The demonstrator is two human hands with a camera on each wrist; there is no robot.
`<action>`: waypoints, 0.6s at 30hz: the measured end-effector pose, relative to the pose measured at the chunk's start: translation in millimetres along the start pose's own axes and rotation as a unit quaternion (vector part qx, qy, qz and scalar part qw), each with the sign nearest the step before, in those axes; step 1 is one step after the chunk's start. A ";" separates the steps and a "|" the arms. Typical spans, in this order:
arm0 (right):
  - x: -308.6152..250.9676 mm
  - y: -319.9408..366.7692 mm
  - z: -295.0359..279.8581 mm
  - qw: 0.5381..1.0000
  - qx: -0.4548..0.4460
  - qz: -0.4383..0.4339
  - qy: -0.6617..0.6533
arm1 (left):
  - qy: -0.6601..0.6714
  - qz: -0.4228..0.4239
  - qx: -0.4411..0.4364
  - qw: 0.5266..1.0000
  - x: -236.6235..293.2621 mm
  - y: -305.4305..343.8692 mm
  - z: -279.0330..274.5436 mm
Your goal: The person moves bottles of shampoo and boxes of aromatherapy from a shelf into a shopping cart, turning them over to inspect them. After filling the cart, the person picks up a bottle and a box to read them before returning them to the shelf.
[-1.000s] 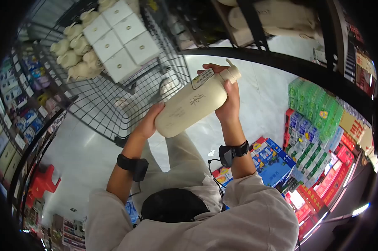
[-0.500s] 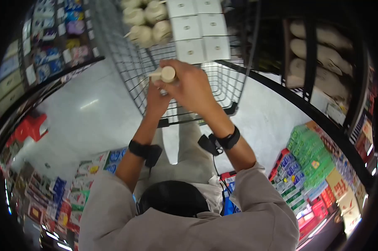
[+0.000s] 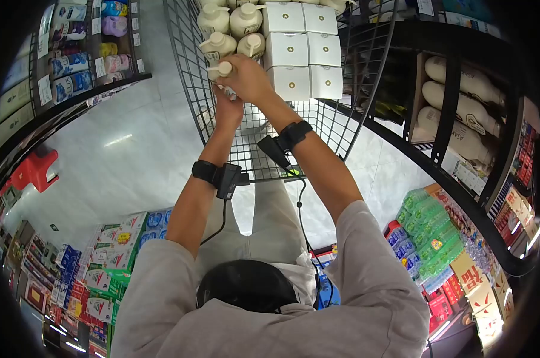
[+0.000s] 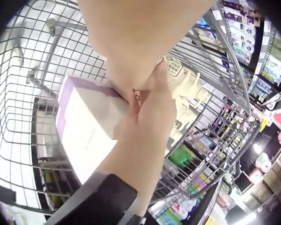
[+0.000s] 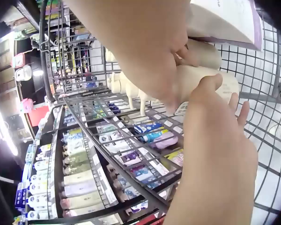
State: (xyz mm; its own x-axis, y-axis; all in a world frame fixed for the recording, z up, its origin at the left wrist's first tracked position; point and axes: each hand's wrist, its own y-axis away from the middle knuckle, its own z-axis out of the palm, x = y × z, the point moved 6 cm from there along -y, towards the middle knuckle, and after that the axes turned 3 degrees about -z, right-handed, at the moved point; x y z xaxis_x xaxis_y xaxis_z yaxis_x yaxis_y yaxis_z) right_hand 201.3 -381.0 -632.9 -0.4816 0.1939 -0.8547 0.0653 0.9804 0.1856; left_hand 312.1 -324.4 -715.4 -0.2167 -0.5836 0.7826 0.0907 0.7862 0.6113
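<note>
My right hand (image 3: 250, 77) grips a cream pump bottle (image 3: 224, 68) near its neck, from above, at the cart's left side. My left hand (image 3: 228, 106) is lower, beside the bottle's body. In the right wrist view that hand (image 5: 220, 126) has its thumb against the pale body, with two fingertips spread past it. More cream pump bottles (image 3: 246, 19) stand in the cart just beyond, with their nozzles up. White boxes (image 3: 291, 82) are stacked to the right of my hands. In the left wrist view the two hands overlap and hide most of the held bottle.
The wire shopping cart (image 3: 199, 113) has sides rising around my forearms. A dark shelf rack (image 3: 395, 128) with large cream bottles runs along the right. Shelves of toiletries (image 3: 73, 65) stand left, near a red stool (image 3: 36, 170). Bottle packs (image 3: 434, 230) are piled at lower right.
The bottle was tilted across both hands outside the cart. It has swung upright, passed over the cart's near side and moved forward to the other bottles. The right hand shifted to its neck.
</note>
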 end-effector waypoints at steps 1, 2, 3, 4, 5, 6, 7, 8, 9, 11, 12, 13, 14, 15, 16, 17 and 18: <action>-0.8 -0.7 0.7 1.000 0.000 -0.001 0.000 | 0.000 0.000 0.001 1.000 -1.9 -1.7 -2.7; -3.4 -1.0 -1.8 0.999 0.018 -0.021 -0.043 | 0.007 0.025 0.009 1.000 -0.3 -3.8 -6.5; -4.2 -0.5 -4.4 0.995 0.037 -0.041 -0.086 | 0.013 0.050 0.018 0.998 6.8 -3.5 -7.7; -3.0 1.6 -3.3 0.995 0.037 -0.041 -0.085 | 0.014 0.050 0.017 0.998 9.8 -1.5 -7.2; -2.0 4.6 -1.3 0.990 0.036 -0.040 -0.131 | 0.056 0.011 0.030 0.998 7.4 1.3 -9.4; -6.1 6.8 -3.7 0.983 0.037 -0.041 -0.176 | 0.097 -0.027 0.041 0.994 4.0 2.1 -10.1; -9.9 11.4 -8.6 0.983 0.042 -0.041 -0.174 | 0.096 -0.024 0.037 0.994 2.6 -0.8 -12.0; -14.0 20.7 -12.6 0.975 0.045 -0.039 -0.213 | 0.033 0.011 -0.002 0.999 6.8 -3.4 -13.8; -24.1 31.4 -20.1 0.966 0.048 -0.038 -0.251 | -0.031 0.047 -0.041 0.998 9.0 -4.1 -10.4; -33.9 59.9 -43.4 0.958 0.045 -0.019 -0.281 | -0.085 0.019 -0.025 0.996 -3.3 -3.9 -13.6; -28.8 74.6 -47.4 0.932 -0.011 0.023 -0.361 | -0.015 0.031 -0.088 0.996 -32.5 -13.3 -13.9; -27.1 90.9 -53.3 0.896 -0.066 0.063 -0.434 | 0.057 0.044 -0.154 0.985 -20.9 -10.1 0.1; -26.9 109.4 -68.5 0.894 -0.044 0.065 -0.442 | 0.059 0.049 -0.167 0.983 -14.0 -1.8 9.4; -28.1 131.2 -84.9 0.891 -0.020 0.068 -0.448 | -0.043 0.045 -0.190 0.980 37.4 37.9 19.4; -26.7 154.8 -103.3 0.892 0.002 0.116 -0.438 | -0.145 0.044 -0.210 0.966 70.3 71.1 30.9; -18.7 176.6 -119.0 0.897 0.015 0.093 -0.431 | -0.142 0.050 -0.224 0.963 77.4 87.3 45.9; -10.1 201.7 -135.2 0.902 0.022 0.107 -0.418 | -0.152 0.066 -0.272 0.948 82.0 102.9 64.2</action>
State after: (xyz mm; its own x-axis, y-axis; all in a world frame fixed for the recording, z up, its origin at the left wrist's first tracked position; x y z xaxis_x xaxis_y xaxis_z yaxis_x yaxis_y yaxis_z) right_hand 101.2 -189.7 -521.3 0.3726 0.3181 -0.8718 0.1228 0.9142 0.3861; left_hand 241.2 -278.3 -595.9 -0.4315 -0.3369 0.8368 0.6056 0.5794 0.5455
